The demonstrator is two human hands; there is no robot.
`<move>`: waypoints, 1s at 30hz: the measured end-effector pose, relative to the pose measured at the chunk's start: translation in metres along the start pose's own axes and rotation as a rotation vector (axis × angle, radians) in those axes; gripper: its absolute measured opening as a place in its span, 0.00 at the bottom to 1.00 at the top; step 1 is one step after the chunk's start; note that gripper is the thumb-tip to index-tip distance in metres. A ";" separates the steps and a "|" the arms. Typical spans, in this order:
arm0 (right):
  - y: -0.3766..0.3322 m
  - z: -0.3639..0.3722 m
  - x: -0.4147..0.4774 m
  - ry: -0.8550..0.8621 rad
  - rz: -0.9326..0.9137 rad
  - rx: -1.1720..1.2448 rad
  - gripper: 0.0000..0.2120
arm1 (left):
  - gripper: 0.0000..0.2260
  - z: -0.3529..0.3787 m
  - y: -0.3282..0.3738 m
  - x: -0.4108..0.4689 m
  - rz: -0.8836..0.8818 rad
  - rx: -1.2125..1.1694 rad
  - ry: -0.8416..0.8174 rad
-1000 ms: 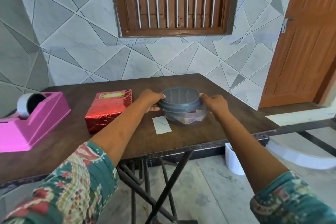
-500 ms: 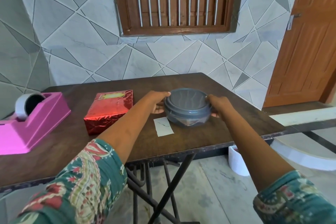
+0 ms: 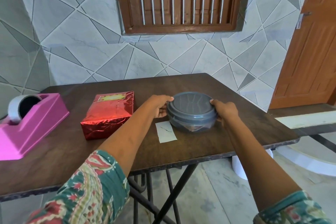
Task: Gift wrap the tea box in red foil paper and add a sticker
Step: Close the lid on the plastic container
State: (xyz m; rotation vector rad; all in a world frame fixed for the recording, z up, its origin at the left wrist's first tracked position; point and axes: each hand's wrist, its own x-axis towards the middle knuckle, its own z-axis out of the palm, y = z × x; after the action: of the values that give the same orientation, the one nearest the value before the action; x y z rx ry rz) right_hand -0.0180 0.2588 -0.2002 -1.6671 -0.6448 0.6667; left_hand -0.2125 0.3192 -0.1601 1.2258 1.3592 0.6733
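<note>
Nearest the viewer, my two patterned sleeves, left sleeve [image 3: 87, 192] and right sleeve [image 3: 291, 209], frame the lower edge, with both bare forearms reaching out over the dark wooden bench [image 3: 72, 160]. On the floor beneath the bench's right near corner, a white tub [image 3: 240, 167] is partly visible. At the left near side of the bench stands a pink tape dispenser [image 3: 36, 123], its tape roll [image 3: 15, 109] mounted at the far left end. Towards the middle, a small white paper slip [image 3: 165, 132] lies flat, just near and left of a round grey lidded container [image 3: 191, 112]. My left hand [image 3: 158, 106] grips the container's left rim, thumb on the lid edge and fingers curled beneath it; my right hand [image 3: 224, 110] grips the right rim in the same manner. Whether the container's base rests fully on the bench cannot be told. Left of my left hand, apart from it, the tea box [image 3: 109, 114] lies flat on the bench, fully covered in creased red foil paper, with a yellow-centred sticker [image 3: 111, 97] on the far part of its top face. Beyond the bench rises a grey tiled wall [image 3: 72, 51] bearing a barred wooden window [image 3: 181, 0]; a brown door [image 3: 312, 51] stands at far right.
</note>
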 end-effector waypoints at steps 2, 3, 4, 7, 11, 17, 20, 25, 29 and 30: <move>0.001 -0.001 -0.002 0.036 -0.045 -0.055 0.16 | 0.13 -0.001 -0.001 0.000 0.024 0.002 0.004; 0.001 -0.003 -0.005 0.040 -0.065 -0.069 0.17 | 0.16 -0.001 -0.002 -0.001 0.040 0.007 0.002; 0.000 -0.004 -0.007 0.029 -0.082 -0.089 0.18 | 0.19 -0.001 -0.002 -0.002 0.057 0.023 -0.001; -0.004 -0.008 -0.011 -0.049 -0.121 -0.174 0.24 | 0.26 -0.003 0.003 -0.007 0.135 0.192 -0.016; -0.007 -0.024 -0.025 -0.115 -0.607 -0.567 0.37 | 0.30 -0.012 0.008 -0.022 0.497 0.539 -0.118; -0.005 -0.036 -0.037 -0.375 -0.761 -0.973 0.36 | 0.26 -0.016 0.008 -0.021 0.707 1.028 -0.208; -0.014 -0.031 -0.030 -0.370 -0.767 -1.031 0.35 | 0.27 -0.011 0.013 -0.005 0.728 1.038 -0.193; -0.027 -0.007 0.023 -0.392 -0.720 -1.076 0.36 | 0.27 0.002 0.038 0.046 0.751 1.120 -0.165; -0.037 0.013 0.069 -0.392 -0.687 -1.097 0.35 | 0.28 0.010 0.061 0.093 0.743 1.138 -0.166; -0.040 0.019 0.083 -0.390 -0.679 -1.106 0.35 | 0.28 0.012 0.068 0.108 0.734 1.139 -0.174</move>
State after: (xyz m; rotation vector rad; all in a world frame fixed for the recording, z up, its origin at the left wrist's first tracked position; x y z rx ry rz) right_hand 0.0225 0.3382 -0.1710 -2.0777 -2.0064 0.0813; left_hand -0.1632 0.4358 -0.1380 2.6955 1.1052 0.1952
